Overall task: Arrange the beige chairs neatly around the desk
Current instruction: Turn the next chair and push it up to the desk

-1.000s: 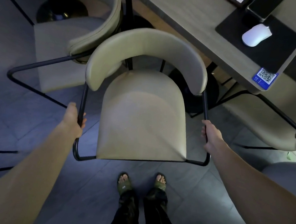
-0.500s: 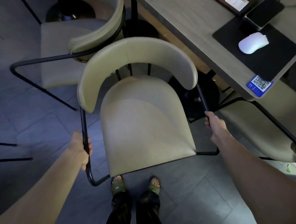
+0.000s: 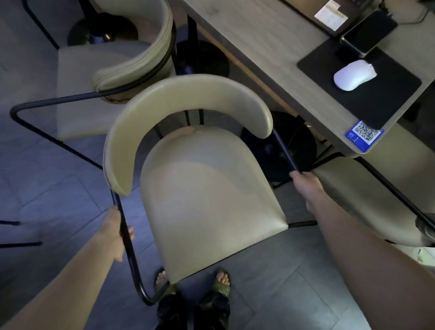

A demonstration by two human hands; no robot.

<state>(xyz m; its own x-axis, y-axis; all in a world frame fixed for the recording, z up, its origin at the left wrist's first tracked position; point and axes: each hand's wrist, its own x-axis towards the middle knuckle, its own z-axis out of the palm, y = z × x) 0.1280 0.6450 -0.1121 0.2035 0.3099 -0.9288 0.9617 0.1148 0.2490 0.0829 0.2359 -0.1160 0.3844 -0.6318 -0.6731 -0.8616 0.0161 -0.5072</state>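
A beige chair (image 3: 208,190) with a curved backrest and a black metal tube frame fills the middle, its seat turned towards me and skewed to the left. My left hand (image 3: 115,231) grips the left frame tube low down. My right hand (image 3: 306,182) grips the right frame tube beside the seat. The grey wooden desk (image 3: 250,35) runs from the top centre to the right. A second beige chair (image 3: 109,61) stands at the upper left beside the desk. A third beige chair (image 3: 394,197) sits at the right, partly under the desk corner.
On the desk lie a black mouse pad (image 3: 377,90) with a white mouse (image 3: 354,74), a phone (image 3: 368,33) and a blue QR sticker (image 3: 364,133). Round black bases (image 3: 287,145) stand under the desk. My sandalled feet (image 3: 222,282) are just below the chair's front.
The chair has swung round: its left side came towards me with my left hand, its right side went towards the desk with my right hand. Both hands keep their grip.
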